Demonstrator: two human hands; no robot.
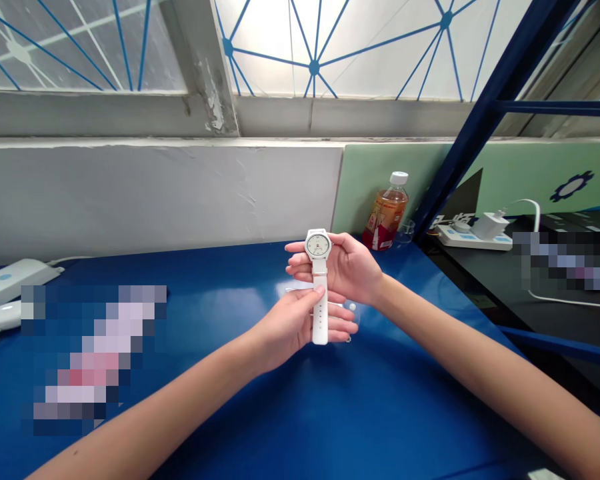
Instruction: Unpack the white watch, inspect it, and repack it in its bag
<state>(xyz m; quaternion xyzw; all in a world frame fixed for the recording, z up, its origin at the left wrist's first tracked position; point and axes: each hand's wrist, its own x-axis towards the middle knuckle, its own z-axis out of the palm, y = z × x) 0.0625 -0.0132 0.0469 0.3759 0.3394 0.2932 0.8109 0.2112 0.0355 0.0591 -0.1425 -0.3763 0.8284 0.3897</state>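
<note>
A white wristwatch (318,246) with a round pale dial is held up over the blue table, its strap hanging straight down toward me. My left hand (291,325) grips the strap, thumb on top and fingers stretched out beneath it. Behind the watch case is my right hand (353,270), its thumb at the case's edge and its fingers passing behind the watch. Small clear and white items lie on the table behind the hands, mostly hidden.
An orange drink bottle (386,212) with a white cap stands at the back right against the green panel. White power strips (15,283) lie at left and on the right-hand desk. A blue metal post (460,133) rises at right. A blurred-out object (100,353) lies at left.
</note>
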